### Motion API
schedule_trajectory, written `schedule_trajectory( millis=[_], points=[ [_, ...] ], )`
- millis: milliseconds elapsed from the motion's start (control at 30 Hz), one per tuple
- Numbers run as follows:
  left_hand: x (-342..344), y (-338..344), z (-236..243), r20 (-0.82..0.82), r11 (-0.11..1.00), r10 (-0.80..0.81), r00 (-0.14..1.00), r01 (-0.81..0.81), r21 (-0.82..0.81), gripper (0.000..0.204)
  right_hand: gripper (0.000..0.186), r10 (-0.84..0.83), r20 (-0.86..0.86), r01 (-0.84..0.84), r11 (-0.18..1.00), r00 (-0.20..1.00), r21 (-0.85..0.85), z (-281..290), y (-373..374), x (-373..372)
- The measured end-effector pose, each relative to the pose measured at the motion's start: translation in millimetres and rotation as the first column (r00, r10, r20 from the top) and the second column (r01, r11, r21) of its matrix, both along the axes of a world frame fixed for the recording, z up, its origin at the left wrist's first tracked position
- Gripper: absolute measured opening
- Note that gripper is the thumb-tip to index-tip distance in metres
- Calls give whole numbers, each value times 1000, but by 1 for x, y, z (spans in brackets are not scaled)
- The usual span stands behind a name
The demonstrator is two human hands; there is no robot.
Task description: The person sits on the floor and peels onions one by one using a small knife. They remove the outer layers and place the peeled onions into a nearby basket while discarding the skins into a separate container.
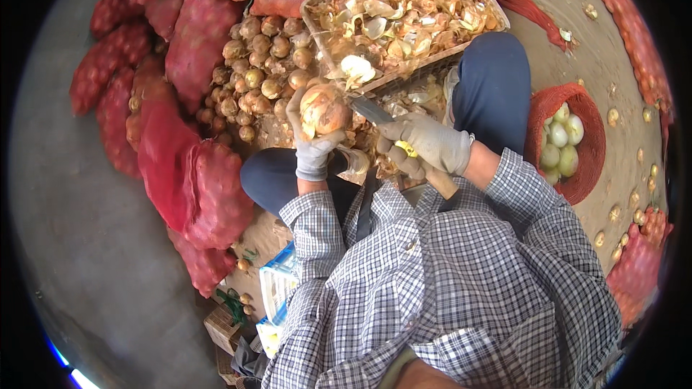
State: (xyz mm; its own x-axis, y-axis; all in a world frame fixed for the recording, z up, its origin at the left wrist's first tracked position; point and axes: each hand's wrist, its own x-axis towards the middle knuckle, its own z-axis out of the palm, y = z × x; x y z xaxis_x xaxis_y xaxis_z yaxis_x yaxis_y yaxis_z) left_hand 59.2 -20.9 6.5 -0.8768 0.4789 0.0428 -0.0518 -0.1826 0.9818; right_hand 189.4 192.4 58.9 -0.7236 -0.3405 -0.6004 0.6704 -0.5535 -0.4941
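My left hand (pixel 311 153), in a pale work glove, is closed around a large brown-skinned onion (pixel 324 109) with loose flaps of dry skin. In my gloved right hand (pixel 431 145) is a knife with a wooden handle (pixel 440 183). Its grey blade (pixel 371 109) points left, with the tip beside the onion; whether it touches cannot be made out. Something small and yellow (pixel 406 148) shows at the right fingers. Just beyond both hands stands a shallow crate (pixel 404 65) heaped with onion skins (pixel 404 18). A peeled white piece (pixel 357 70) lies at its near corner.
Unpeeled onions (pixel 259 65) are piled left of the crate. Red mesh sacks (pixel 198 50) line the left side, and another (pixel 638 43) lies far right. Peeled onions (pixel 562 140) fill an open red mesh bag (pixel 591 144) by my right knee. A blue-and-white basket (pixel 280 284) stands at lower left.
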Motion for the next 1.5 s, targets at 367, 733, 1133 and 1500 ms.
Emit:
schedule_trajectory(
  millis=[367, 733, 1133, 1500],
  points=[
    [-34, -13, 43, 422, 880, -449, 788, 305, 365, 115, 47, 172, -341, -86, 963, 924, 255, -7, 18, 6],
    [-41, 31, 43, -4, 997, -72, 997, 72, 35, 104, 39, 26, -132, -38, 995, 991, -89, 6, 30, -27],
    [-117, 58, 51, -24, 968, -162, 986, 164, 191, 99, 35, 144, -267, -130, 989, 953, 69, 31, 76, -117],
    [-187, 39, 22, 309, 846, -483, 819, 344, 408, 117, 36, 222, -264, -182, 969, 939, 169, 5, 86, -182]
  ],
)
